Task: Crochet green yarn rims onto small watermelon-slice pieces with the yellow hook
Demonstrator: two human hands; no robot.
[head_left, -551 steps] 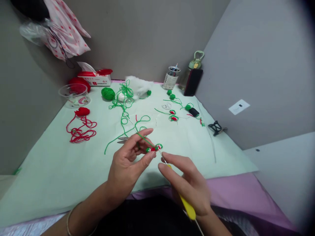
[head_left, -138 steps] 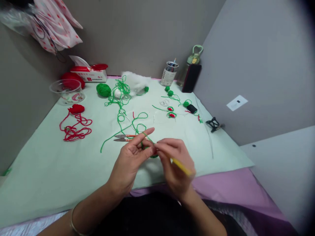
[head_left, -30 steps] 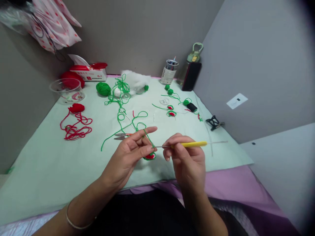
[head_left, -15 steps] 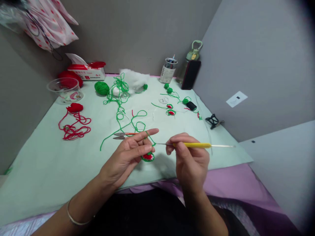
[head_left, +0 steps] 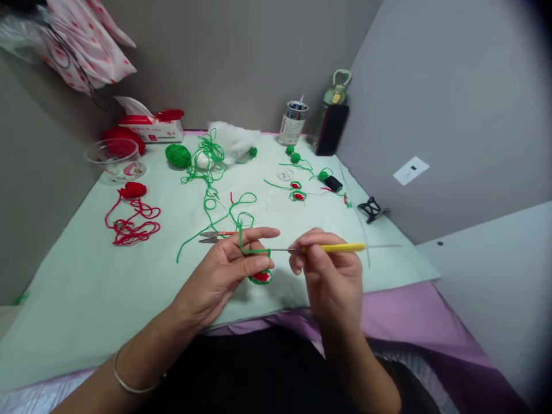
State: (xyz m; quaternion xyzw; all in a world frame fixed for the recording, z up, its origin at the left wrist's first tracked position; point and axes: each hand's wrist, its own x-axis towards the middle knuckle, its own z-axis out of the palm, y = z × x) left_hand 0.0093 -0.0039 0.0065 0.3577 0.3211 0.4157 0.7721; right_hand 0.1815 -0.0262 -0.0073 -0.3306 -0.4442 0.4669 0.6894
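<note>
My left hand (head_left: 228, 267) pinches a small crocheted piece (head_left: 261, 277), red with a white and green edge, between thumb and fingers. Green yarn (head_left: 241, 238) runs over its fingers to the tip of a crochet hook. My right hand (head_left: 330, 270) is closed round the hook's yellow handle (head_left: 342, 248), with the thin metal shaft pointing left to the green stitch. Just behind my left hand lie scissors (head_left: 215, 234) with orange on them. Loose loops of green yarn spread behind the scissors.
Red yarn (head_left: 133, 230) and a clear tub (head_left: 116, 164) are at the left. A green ball (head_left: 178, 156), white stuffing (head_left: 235, 141), a pen jar (head_left: 293, 123) and a phone (head_left: 333, 130) stand farther back. Small crocheted pieces (head_left: 297, 196) and a black stand (head_left: 373, 210) lie right.
The green yarn at my left hand has shifted left and now lies lower across the fingers. My right hand and the hook have moved slightly left and up.
</note>
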